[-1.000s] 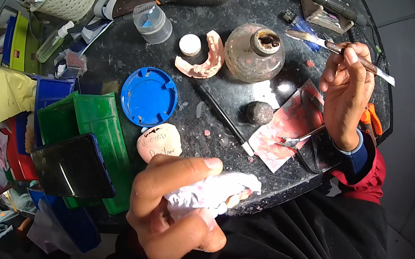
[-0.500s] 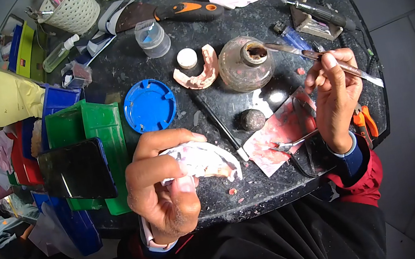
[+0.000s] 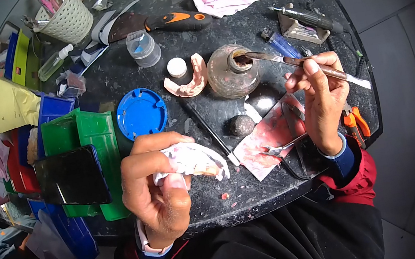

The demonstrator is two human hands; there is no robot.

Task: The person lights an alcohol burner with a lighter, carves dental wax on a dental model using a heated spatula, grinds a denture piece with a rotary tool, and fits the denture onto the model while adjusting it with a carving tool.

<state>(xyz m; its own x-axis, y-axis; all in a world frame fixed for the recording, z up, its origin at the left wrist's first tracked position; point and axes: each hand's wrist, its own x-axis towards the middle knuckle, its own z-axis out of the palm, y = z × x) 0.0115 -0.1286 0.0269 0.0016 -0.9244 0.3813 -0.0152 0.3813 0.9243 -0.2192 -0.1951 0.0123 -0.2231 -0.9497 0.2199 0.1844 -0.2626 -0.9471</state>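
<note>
A: Right grip (image 3: 323, 95), condition?
B: Closed, thumb and fingers pinching the handle of a slim spatula (image 3: 283, 60).
A: Its long axis?
B: Slanting, from the blade end at upper left, through the fingers, to a pale tail end at lower right.
A: And the blade end?
B: At the mouth of the glass jar (image 3: 226, 80). Whether it touches the rim or dips inside, I cannot tell.
A: Position of that jar?
B: On the desk (image 3: 203, 203), up and to the left of the right grip. Of the two hands, the right is nearer.
A: Left grip (image 3: 147, 193)?
B: Closed on a crumpled white piece (image 3: 187, 157), curved, with a yellowish-pink edge facing down and right. It is below and to the left of the jar.
A: Items about them?
B: A pink arch-shaped cast (image 3: 193, 85) just beside the jar, on its left; a dark round lump (image 3: 242, 125) below it; a black stick (image 3: 206, 129) slanting between the left grip and the jar; a red-stained sheet (image 3: 259, 148) between the hands.
</note>
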